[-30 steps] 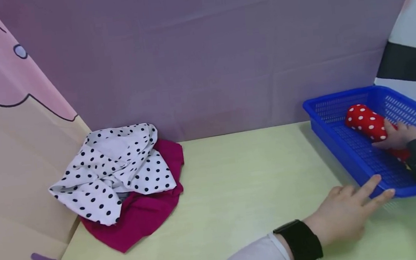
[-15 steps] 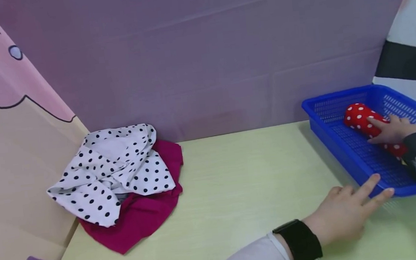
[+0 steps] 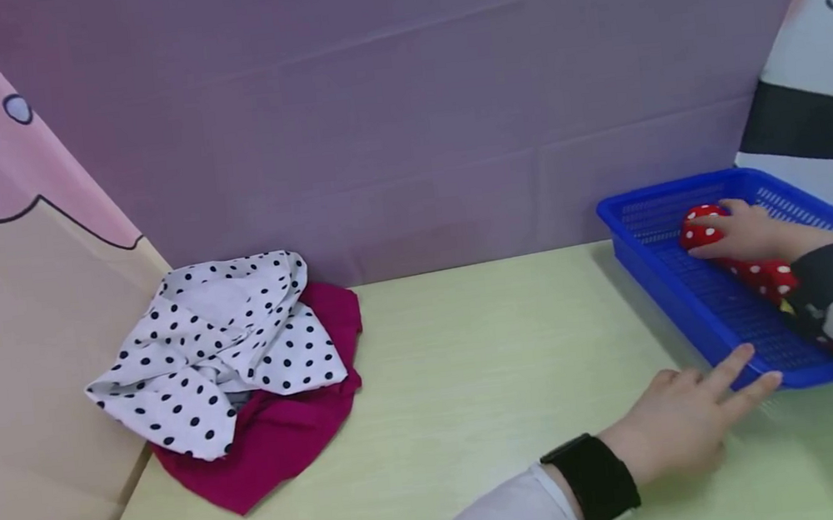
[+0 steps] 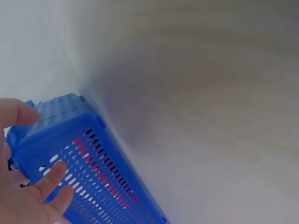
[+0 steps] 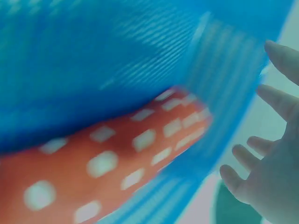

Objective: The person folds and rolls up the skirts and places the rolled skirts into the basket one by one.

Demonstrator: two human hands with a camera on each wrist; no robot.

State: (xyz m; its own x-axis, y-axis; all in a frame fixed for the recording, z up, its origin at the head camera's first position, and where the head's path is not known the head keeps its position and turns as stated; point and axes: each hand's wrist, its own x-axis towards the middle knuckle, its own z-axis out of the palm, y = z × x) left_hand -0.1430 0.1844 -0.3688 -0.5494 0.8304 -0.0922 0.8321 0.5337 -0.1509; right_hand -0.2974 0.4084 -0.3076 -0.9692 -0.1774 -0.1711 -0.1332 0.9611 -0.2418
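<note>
A blue plastic basket (image 3: 643, 267) with slotted sides stands at the right, against the back panel. Inside lies a red rolled cloth with white dots (image 3: 760, 277), lengthwise along it. My right hand (image 3: 749, 232) reaches over the roll's far end, fingers spread. In the right wrist view the fingers stand apart around the far end of the roll (image 5: 154, 140). My left hand (image 3: 681, 423) has two fingers extended at the basket's near left corner. In the left wrist view its thumb (image 4: 21, 113) and fingers are spread at the slotted wall.
A white cloth with black dots (image 3: 221, 337) lies crumpled over a magenta cloth (image 3: 298, 439) at the table's left. Something dark with a bit of yellow (image 3: 799, 323) lies at the basket's near end, partly behind my right wrist. Printed panels enclose the table (image 3: 471, 355).
My right hand has slid along the red roll from its middle toward its far end. The left hand stays at the basket corner. The head view has shifted slightly.
</note>
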